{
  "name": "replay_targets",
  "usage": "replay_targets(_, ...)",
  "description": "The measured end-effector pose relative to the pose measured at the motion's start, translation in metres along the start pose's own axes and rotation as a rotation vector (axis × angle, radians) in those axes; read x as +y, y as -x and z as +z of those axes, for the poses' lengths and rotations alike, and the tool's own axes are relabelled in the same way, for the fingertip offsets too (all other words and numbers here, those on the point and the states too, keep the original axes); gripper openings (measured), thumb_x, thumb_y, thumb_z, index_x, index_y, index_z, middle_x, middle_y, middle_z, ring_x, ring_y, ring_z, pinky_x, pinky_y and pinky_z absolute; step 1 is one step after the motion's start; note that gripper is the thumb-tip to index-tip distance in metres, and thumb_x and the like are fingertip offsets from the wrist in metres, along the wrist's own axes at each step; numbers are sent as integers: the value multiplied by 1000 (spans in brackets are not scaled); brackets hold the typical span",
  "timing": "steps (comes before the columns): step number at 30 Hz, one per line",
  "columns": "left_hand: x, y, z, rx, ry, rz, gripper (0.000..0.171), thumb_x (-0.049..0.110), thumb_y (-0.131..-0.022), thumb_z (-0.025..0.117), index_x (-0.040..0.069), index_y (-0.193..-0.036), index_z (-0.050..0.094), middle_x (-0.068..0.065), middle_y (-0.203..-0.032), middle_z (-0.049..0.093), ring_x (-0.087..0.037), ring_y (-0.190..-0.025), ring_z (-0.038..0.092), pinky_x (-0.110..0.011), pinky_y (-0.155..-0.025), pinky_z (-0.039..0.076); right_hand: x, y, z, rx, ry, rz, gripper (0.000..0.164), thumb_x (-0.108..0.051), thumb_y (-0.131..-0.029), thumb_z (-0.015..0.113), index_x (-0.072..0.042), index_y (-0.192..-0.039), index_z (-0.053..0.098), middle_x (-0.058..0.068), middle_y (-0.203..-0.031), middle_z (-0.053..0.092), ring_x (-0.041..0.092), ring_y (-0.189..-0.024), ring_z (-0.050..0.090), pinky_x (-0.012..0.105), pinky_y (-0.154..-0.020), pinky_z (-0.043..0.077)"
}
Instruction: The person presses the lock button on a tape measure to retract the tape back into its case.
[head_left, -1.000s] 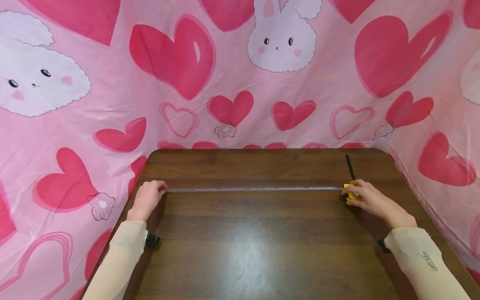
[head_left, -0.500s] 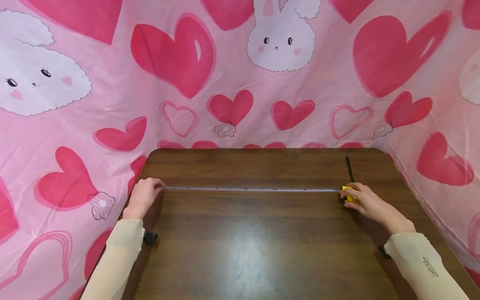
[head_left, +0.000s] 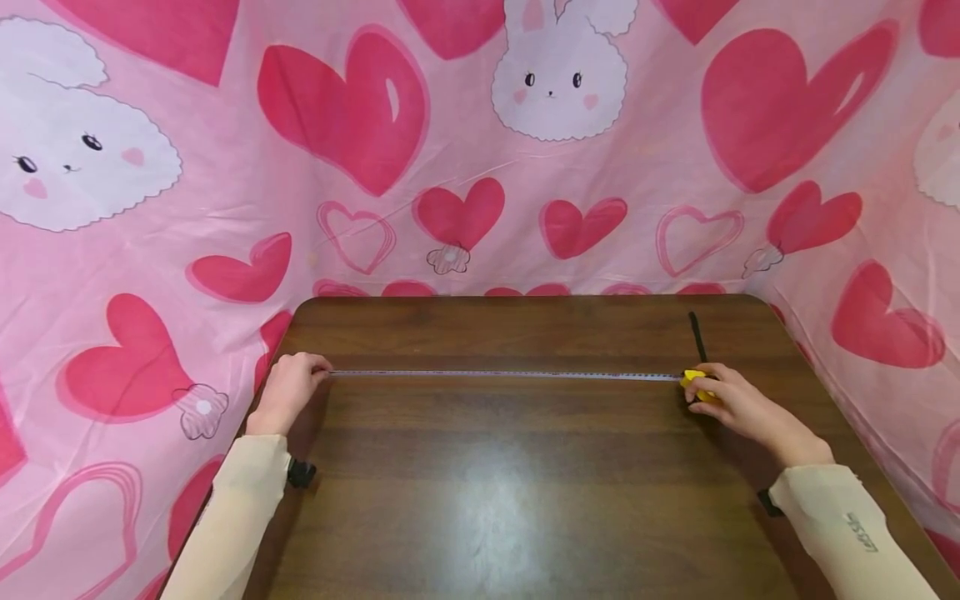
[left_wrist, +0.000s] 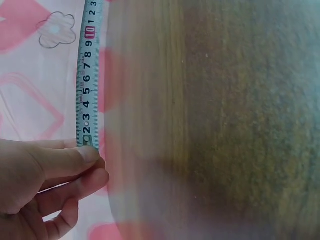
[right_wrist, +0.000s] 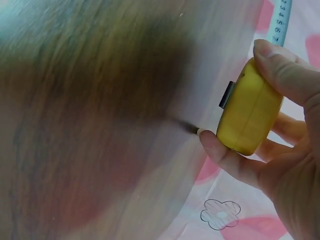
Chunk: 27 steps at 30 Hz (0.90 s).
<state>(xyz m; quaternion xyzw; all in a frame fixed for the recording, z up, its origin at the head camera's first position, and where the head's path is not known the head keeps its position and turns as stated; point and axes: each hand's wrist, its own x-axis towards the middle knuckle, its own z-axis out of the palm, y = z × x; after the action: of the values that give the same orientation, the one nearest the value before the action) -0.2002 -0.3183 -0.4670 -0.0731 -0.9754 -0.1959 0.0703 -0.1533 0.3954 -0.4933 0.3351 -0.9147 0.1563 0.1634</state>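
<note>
A tape measure with a yellow case (right_wrist: 252, 112) is drawn out across the width of the table. In the head view its pale blade (head_left: 502, 373) runs nearly straight between both hands. My left hand (head_left: 288, 392) pinches the blade's free end between thumb and fingers; low numbers and a red 10 show on the blade (left_wrist: 87, 80) in the left wrist view. Over at the right, my right hand (head_left: 738, 408) grips the case, thumb on one side and fingers on the other. A black clip (right_wrist: 227, 95) sticks out from the case's side. The case's far side is hidden.
Brown wooden table (head_left: 487, 500) with rounded back corners. A narrow black strip (head_left: 698, 336) lies behind the right hand. Pink cloth (head_left: 465, 150) with hearts and rabbits hangs around the back and sides. Black wrist devices (head_left: 302, 473) sit below the sleeves.
My left hand has shifted slightly left and toward the back with the blade's end, so the blade's slant has changed a little. The right hand has barely moved and still holds the case.
</note>
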Motion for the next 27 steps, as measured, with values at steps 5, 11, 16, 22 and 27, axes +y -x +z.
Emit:
replay_targets(5, 3, -3, 0, -14, 5, 5, 6, 2, -92, 75, 1, -97, 80, -22, -94, 76, -39, -83, 68, -59, -78, 55, -5, -2, -3, 30, -12, 16, 54, 3, -61, 93, -9, -106, 66, 17, -110, 64, 35, -98, 61, 42, -82, 47)
replay_targets(11, 3, -3, -1, -35, 13, -3, 7, 2, -92, 76, 1, -97, 80, -21, -94, 76, -35, -80, 67, -56, -76, 56, -7, -3, -9, -15, -17, 68, 76, -1, -66, 93, -2, -133, 58, 19, -113, 64, 36, -100, 62, 43, -83, 48)
replay_targets(16, 1, -5, -1, -14, 12, 28, 6, 2, -92, 76, 2, -97, 80, -20, -93, 77, -39, -84, 70, -59, -79, 55, -5, -5, -11, -35, -27, 75, 71, -1, -66, 93, 0, -130, 61, 23, -115, 63, 40, -99, 61, 57, -78, 51)
replay_targets(22, 1, -4, -1, -20, 17, 37, 6, 2, -92, 76, 1, -96, 80, -19, -93, 77, -39, -85, 70, -59, -79, 55, -8, -6, -13, -73, -68, 120, 64, -3, -71, 92, -2, -128, 63, 22, -116, 63, 40, -100, 61, 59, -78, 52)
replay_targets(27, 4, -1, -1, -35, 23, 15, 7, 3, -92, 76, 1, -98, 80, -20, -94, 77, -38, -85, 70, -59, -81, 56, -9, -5, -13, -99, -81, 149, 61, -7, -75, 92, -4, -129, 64, 19, -117, 63, 37, -101, 60, 55, -80, 51)
